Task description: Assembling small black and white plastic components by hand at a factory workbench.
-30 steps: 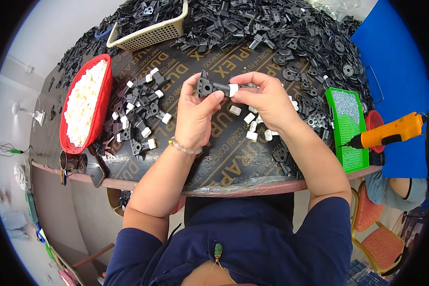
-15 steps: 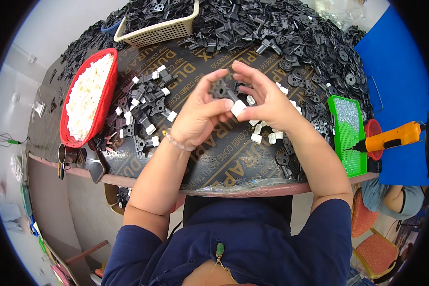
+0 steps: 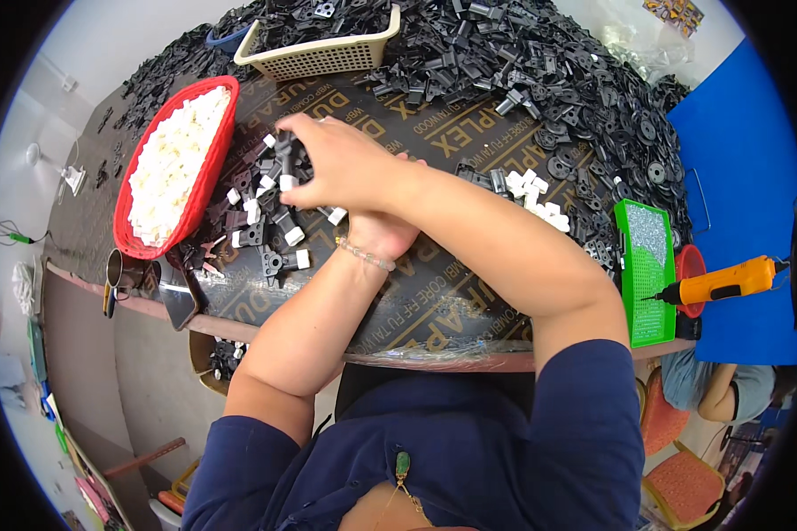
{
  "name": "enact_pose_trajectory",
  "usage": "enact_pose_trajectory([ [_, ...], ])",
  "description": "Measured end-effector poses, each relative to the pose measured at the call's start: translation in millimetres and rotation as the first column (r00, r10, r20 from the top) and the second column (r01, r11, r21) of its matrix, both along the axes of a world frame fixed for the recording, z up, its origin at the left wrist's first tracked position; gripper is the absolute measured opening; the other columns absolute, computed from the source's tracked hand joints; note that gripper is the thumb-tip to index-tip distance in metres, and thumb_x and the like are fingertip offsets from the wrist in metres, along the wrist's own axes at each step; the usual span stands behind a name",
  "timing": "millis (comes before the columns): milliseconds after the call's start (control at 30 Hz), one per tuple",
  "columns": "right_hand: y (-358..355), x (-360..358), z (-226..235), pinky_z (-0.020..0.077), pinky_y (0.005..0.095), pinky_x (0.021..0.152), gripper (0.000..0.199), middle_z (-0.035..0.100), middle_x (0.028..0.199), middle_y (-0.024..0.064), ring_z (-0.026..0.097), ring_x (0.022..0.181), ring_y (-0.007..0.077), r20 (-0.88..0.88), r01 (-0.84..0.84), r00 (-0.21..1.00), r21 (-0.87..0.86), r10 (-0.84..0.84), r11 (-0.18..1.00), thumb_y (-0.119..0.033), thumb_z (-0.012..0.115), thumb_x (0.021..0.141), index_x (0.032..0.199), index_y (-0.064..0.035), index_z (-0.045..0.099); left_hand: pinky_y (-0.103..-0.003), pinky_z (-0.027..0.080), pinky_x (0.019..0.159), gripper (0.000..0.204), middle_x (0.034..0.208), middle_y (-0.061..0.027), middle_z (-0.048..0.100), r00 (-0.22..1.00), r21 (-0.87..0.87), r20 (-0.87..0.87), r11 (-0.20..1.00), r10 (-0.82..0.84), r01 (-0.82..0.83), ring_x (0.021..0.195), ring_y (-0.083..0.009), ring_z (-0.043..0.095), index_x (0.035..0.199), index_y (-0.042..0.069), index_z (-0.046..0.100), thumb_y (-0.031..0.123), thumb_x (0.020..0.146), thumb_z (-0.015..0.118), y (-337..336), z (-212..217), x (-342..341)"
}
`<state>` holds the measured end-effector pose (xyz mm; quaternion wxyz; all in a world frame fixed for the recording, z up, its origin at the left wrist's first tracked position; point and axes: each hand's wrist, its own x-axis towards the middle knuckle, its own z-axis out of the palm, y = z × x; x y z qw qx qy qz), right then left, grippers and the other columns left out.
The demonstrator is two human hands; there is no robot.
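My right hand (image 3: 341,168) has swung left across my left hand (image 3: 376,234), pinching a black bracket (image 3: 283,155) over the finished pieces near the red basket (image 3: 217,164); left hand's grip, can't tell. I'd set it down gently, white cap up.

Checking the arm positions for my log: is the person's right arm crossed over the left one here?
Yes, the right hand reaches leftward across the left hand, placing a black plastic part with a white cap near the red tray.

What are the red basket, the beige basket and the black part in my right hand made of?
Red basket: looks like glossy moulded plastic. Beige basket: matte plastic, slotted walls. Black part in the right hand: probably moulded plastic, dull finish, white cap at its lower end.
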<state>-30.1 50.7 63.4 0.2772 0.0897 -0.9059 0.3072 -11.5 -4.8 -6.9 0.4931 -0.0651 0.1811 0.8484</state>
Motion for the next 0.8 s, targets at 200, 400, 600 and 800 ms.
enact_pose_trajectory([
  [200,83,-34,10,0.0551,0.0451,0.087,0.037,0.065,0.113,0.0159,0.064,0.106,0.0341,0.072,0.373,0.875,0.532,-0.479,0.761,-0.020,0.072,0.081,0.114,-0.0069,0.066,-0.034,0.047,0.078,0.053,0.106,-0.0138,0.063,0.999,-0.097,-0.019,0.995,0.038,-0.039,0.089,-0.0242,0.060,0.127,0.005,0.048,0.051,0.103,0.038,-4,8,-10],
  [400,204,32,-35,0.0560,0.0431,0.078,0.018,0.063,0.102,0.0104,0.065,0.097,0.0292,-0.114,0.484,0.795,0.711,-0.595,0.510,-0.010,0.060,0.084,0.102,-0.0081,0.066,-0.035,0.048,0.077,0.046,0.106,-0.0136,0.064,0.990,-0.158,-0.140,0.987,-0.023,0.000,0.089,-0.0242,0.061,0.127,0.006,0.049,0.045,0.103,0.044,3,17,9],
  [600,147,90,-11,0.0546,0.0427,0.074,0.020,0.065,0.098,0.0091,0.065,0.089,0.0326,0.013,0.283,0.947,0.434,-0.320,0.855,-0.004,0.059,0.084,0.102,-0.0107,0.067,-0.033,0.045,0.094,0.051,0.114,-0.0072,0.063,0.914,-0.288,-0.405,0.953,-0.031,-0.095,0.105,-0.0184,0.059,0.141,0.006,0.045,0.029,0.099,0.061,1,25,17],
  [800,84,161,16,0.0561,0.0372,0.075,0.034,0.067,0.102,0.0099,0.068,0.091,0.0272,0.179,0.133,0.959,0.401,-0.219,0.907,-0.001,0.063,0.081,0.115,-0.0065,0.065,-0.029,0.051,0.088,0.043,0.114,-0.0073,0.063,0.647,-0.290,-0.680,0.937,-0.345,0.194,0.098,-0.0151,0.063,0.139,0.002,0.049,0.007,0.099,0.060,0,18,29],
])
